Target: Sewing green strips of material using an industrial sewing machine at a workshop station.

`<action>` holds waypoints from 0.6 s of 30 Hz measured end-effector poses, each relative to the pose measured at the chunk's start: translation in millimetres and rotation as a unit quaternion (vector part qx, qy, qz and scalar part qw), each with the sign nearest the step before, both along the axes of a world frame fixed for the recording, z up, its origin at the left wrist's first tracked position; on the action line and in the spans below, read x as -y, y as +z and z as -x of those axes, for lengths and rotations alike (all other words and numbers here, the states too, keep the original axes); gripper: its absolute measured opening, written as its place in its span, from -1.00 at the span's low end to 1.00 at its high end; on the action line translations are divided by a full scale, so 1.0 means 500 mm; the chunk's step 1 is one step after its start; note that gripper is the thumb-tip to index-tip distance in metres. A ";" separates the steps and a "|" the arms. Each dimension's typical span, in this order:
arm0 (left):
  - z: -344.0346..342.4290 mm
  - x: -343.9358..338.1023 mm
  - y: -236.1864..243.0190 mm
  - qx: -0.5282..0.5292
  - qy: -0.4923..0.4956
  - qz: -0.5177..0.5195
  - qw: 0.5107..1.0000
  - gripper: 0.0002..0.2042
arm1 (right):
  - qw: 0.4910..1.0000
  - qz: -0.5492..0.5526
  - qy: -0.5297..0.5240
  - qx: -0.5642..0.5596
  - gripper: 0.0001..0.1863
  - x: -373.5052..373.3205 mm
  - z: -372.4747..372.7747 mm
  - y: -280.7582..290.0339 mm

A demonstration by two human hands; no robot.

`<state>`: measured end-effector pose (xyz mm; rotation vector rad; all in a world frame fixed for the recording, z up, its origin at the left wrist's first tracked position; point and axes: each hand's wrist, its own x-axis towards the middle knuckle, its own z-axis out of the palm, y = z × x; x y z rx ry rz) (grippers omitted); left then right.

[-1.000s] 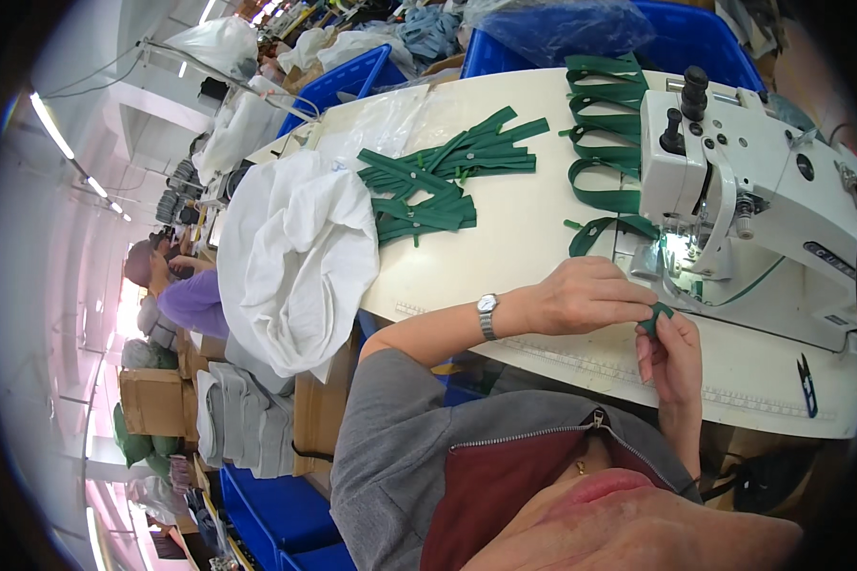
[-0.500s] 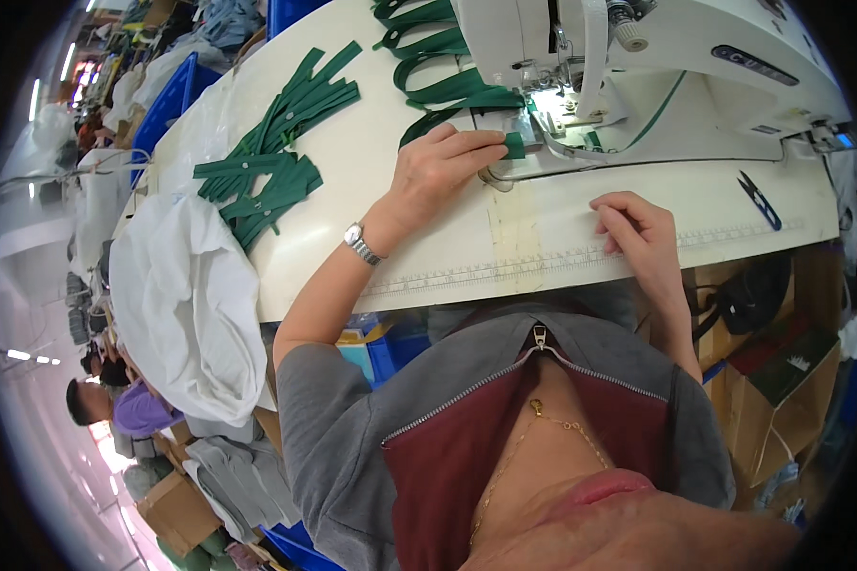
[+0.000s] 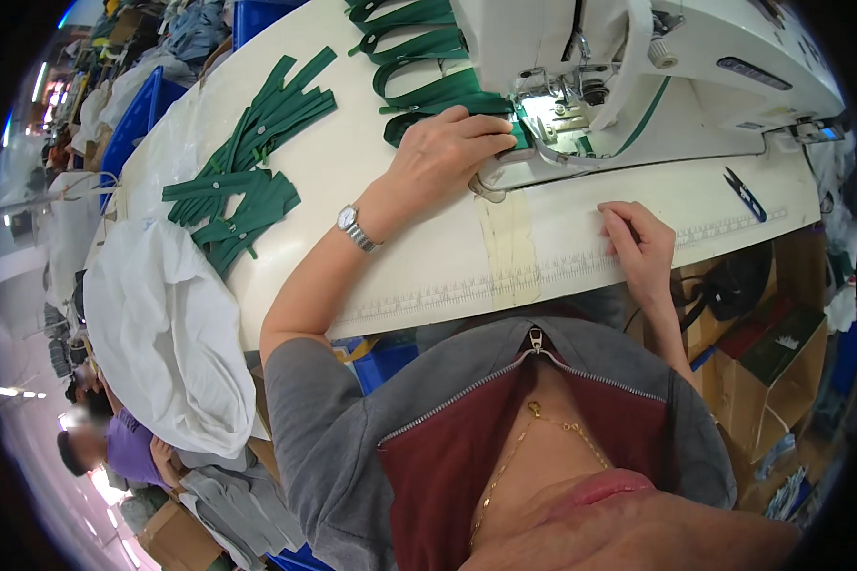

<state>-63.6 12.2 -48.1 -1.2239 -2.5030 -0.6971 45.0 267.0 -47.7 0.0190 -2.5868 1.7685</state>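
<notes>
My left hand (image 3: 448,150), with a watch on its wrist, is closed over the end of a green fabric strip (image 3: 521,133). Its fingertips press the strip flat at the front left of the presser foot of a white sewing machine (image 3: 562,114). Behind this hand, looped green strips (image 3: 428,52) hang together in a row at the machine's left side. My right hand (image 3: 642,246) rests near the table's front edge, fingers loosely curled, with nothing visible in them. Another narrow green band (image 3: 646,119) runs up on the right of the needle area.
On the white table (image 3: 371,257), a pile of green strips with metal snaps (image 3: 248,157) lies at left beside white cloth (image 3: 167,333). Thread snips (image 3: 746,195) lie at right. A printed ruler (image 3: 428,295) follows the front edge. A person in purple (image 3: 133,447) is at far left.
My left hand has slid slightly toward the presser foot, fingers now flatter over the green strip's end. My right hand stays about where it was. The whole view has shifted a little.
</notes>
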 end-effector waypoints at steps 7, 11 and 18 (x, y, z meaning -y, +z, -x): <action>0.006 0.001 -0.003 0.009 0.009 0.005 1.000 -0.75 | 0.999 -0.027 -0.014 0.017 -0.87 0.004 0.001 0.005; 0.005 0.000 -0.008 0.008 0.014 0.003 1.000 -0.76 | 0.999 -0.032 -0.014 0.014 -0.87 0.006 0.002 0.007; 0.008 -0.004 -0.011 0.003 0.008 -0.007 1.000 -0.77 | 0.999 -0.037 -0.013 0.012 -0.86 0.005 0.002 0.010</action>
